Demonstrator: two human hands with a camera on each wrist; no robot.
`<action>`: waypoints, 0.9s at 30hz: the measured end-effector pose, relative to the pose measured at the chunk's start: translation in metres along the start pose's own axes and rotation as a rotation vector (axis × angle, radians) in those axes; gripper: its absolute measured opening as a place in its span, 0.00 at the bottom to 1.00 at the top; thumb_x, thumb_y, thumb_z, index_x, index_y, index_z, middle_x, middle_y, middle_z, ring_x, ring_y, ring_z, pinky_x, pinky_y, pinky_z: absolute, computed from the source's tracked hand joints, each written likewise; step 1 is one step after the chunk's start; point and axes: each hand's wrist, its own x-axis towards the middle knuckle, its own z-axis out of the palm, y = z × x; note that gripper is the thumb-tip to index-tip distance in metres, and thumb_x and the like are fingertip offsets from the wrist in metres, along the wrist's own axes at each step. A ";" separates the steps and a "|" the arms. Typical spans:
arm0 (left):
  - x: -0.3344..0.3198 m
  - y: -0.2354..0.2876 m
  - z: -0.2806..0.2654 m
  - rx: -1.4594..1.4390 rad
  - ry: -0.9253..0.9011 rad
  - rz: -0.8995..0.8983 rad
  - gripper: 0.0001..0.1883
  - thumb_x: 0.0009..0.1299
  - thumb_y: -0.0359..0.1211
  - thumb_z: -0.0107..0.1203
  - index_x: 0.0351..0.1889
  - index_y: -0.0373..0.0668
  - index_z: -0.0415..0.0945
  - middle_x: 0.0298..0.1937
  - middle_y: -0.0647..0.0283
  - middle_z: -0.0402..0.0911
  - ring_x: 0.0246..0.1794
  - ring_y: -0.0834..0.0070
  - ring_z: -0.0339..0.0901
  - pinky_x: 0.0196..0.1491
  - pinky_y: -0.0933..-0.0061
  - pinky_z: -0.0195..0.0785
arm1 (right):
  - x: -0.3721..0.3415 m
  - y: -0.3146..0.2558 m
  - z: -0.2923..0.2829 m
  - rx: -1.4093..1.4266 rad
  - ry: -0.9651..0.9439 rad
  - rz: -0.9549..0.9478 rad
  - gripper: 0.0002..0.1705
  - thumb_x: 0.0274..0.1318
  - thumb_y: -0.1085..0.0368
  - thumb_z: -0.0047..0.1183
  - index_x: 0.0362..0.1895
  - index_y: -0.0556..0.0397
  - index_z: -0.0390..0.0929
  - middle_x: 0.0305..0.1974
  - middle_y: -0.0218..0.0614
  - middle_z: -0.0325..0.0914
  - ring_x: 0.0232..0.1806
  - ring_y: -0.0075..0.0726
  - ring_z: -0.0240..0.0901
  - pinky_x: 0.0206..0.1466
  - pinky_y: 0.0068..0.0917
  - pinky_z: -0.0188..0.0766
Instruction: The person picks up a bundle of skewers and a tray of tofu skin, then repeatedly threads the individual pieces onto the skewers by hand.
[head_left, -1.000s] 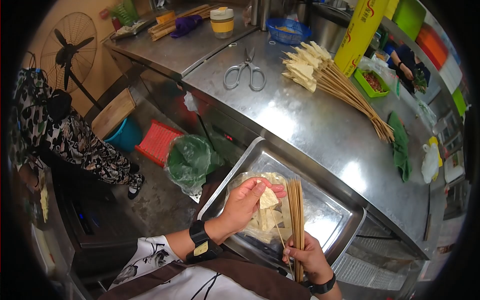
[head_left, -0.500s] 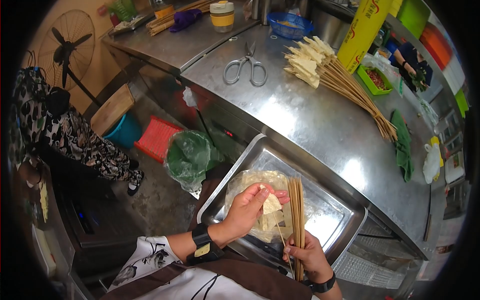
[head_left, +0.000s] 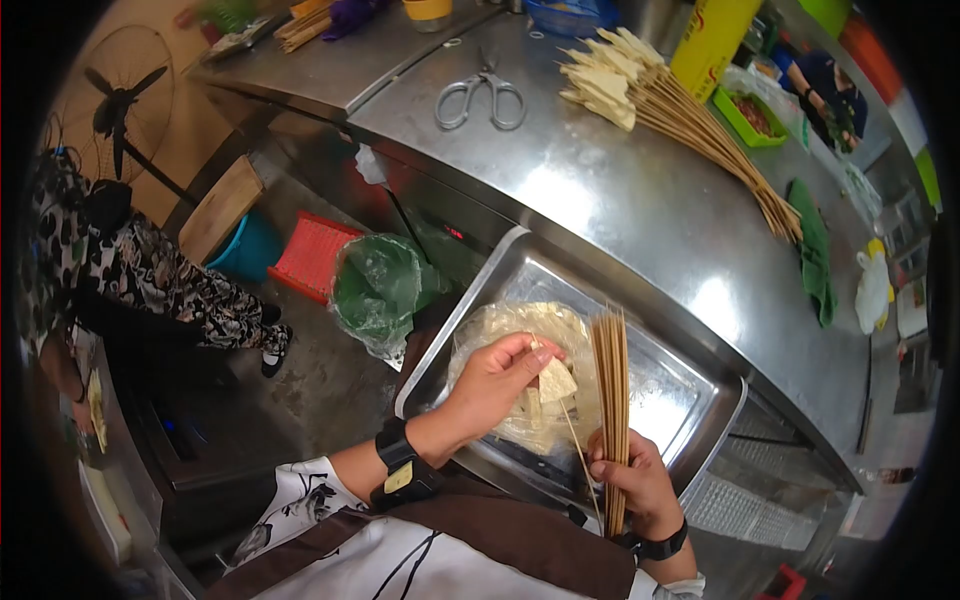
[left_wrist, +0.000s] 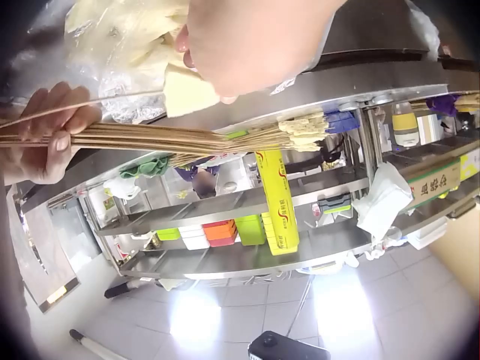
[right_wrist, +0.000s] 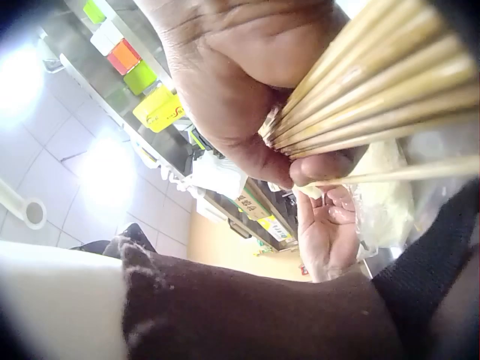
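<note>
Over the shiny rectangular steel tray (head_left: 665, 385), the left hand (head_left: 495, 380) pinches a pale, flat triangular piece (head_left: 559, 384); the right hand (head_left: 642, 480) grips slender tan wooden skewers (head_left: 610, 385).

Far left: stand fan (head_left: 112, 112); nearer, blue bucket (head_left: 246, 250) and wooden board (head_left: 222, 210). Right of these — red crate (head_left: 314, 257), then lined green bin (head_left: 375, 290). Scissors (head_left: 484, 120) lie on the steel counter (head_left: 640, 195); farther right — yellow box (head_left: 712, 45), green container (head_left: 738, 124), green cloth (head_left: 814, 260) nearer.

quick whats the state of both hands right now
Left hand: closed, pinching a pale flat piece.
Right hand: closed, holding a bundle of skewers and a single skewer.
</note>
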 end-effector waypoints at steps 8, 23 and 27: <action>-0.007 0.019 -0.026 0.766 -0.226 0.228 0.08 0.66 0.29 0.53 0.42 0.39 0.74 0.35 0.63 0.76 0.33 0.73 0.76 0.38 0.71 0.70 | -0.012 -0.023 -0.007 0.318 -0.176 0.169 0.06 0.53 0.76 0.52 0.37 0.61 0.70 0.42 0.54 0.75 0.45 0.49 0.77 0.44 0.39 0.79; -0.009 0.006 -0.001 1.278 -0.128 0.263 0.19 0.63 0.43 0.56 0.43 0.39 0.68 0.21 0.58 0.76 0.25 0.59 0.77 0.29 0.63 0.69 | -0.008 -0.010 -0.007 0.167 -0.184 0.029 0.12 0.48 0.76 0.55 0.40 0.60 0.75 0.42 0.38 0.74 0.52 0.42 0.72 0.55 0.33 0.67; -0.012 0.013 -0.007 1.092 -0.090 0.168 0.18 0.62 0.34 0.57 0.48 0.39 0.67 0.24 0.60 0.76 0.26 0.67 0.77 0.30 0.70 0.69 | -0.008 -0.009 -0.010 0.221 -0.175 0.123 0.13 0.49 0.76 0.55 0.42 0.60 0.74 0.38 0.39 0.76 0.49 0.39 0.74 0.45 0.26 0.72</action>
